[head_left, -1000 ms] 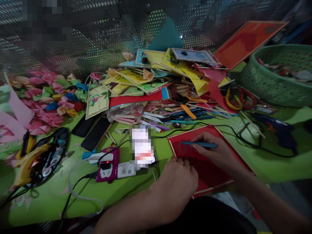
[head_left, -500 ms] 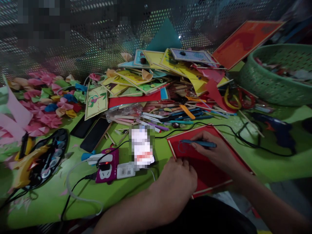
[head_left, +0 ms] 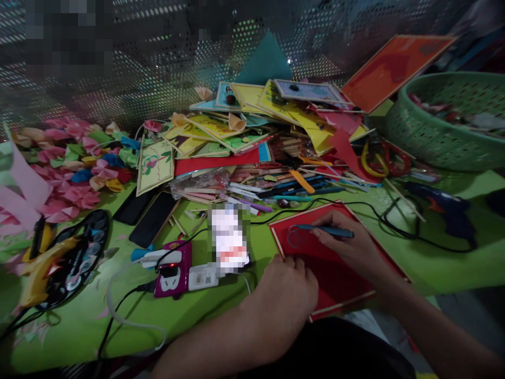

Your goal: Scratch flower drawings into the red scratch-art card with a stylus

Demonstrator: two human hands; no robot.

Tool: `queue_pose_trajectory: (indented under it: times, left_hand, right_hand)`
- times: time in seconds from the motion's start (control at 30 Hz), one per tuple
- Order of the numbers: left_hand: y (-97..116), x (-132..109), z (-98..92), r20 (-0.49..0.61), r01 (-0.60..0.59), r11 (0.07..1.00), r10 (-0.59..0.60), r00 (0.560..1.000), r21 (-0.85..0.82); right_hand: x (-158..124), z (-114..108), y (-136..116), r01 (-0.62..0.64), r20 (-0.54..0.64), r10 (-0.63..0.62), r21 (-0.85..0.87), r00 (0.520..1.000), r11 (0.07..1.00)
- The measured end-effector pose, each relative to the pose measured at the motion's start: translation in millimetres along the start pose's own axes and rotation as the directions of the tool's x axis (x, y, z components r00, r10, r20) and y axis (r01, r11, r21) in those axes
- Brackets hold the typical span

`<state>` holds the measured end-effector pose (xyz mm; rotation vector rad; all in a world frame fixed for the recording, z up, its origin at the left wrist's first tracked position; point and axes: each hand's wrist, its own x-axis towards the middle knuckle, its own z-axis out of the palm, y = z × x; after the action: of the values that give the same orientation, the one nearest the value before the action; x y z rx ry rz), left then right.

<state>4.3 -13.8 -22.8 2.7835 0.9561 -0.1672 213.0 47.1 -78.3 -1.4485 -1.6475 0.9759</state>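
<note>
A red card (head_left: 335,279) edged with thin wooden sticks lies at the table's front edge, partly over my lap. My right hand (head_left: 347,242) pinches a blue pen (head_left: 329,230) above the card's upper left part. The pen's tip is at a small curved blue outline (head_left: 295,239) drawn on the red. My left hand (head_left: 288,295) rests on the card's left edge, fingers curled over the stick border; its thumb is hidden. Left of the card lies a lit phone (head_left: 229,237), its screen blurred out.
Behind are piled framed cards (head_left: 213,126), pens and sticks. A green basket (head_left: 445,147) and blue glue gun (head_left: 445,208) are on the right. Paper flowers (head_left: 74,179), a yellow glue gun (head_left: 47,271), a paint palette (head_left: 84,258) and a purple power strip (head_left: 173,273) with cables occupy the left.
The pen in my right hand has shifted slightly to the right, and the blue outline shows a little more line. My left hand stays on the card's edge.
</note>
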Motion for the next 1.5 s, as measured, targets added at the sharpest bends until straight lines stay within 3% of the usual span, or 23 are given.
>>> queue_pose_trajectory:
  times: [0.33,0.83,1.1,1.27,1.5]
  left_hand:
    - [-1,0,1.6,0.004,-0.006,1.000,0.006,1.000,-0.014]
    - [0,2,3.9,-0.009,0.013,1.000,-0.013,1.000,0.002]
    - [-1,-1,-0.6,-0.024,-0.019,1.000,0.019,1.000,-0.012]
    - [-1,-2,-5.4,0.025,-0.024,0.999,0.025,0.999,-0.044]
    - [-2,0,9.9,-0.076,-0.026,0.999,0.023,0.997,-0.041]
  right_hand:
    - [0,-4,-13,-0.044,-0.035,0.043,-0.002,0.998,0.999]
    - [-3,-7,-11,-0.061,-0.029,0.063,0.042,0.998,0.997]
    - [-6,-13,-9,-0.078,-0.073,0.102,0.281,0.992,0.957]
    - [-5,-26,-20,-0.081,0.040,0.073,0.291,0.997,0.953]
    - [15,-33,-44,-0.150,0.159,0.092,0.406,0.983,0.901]
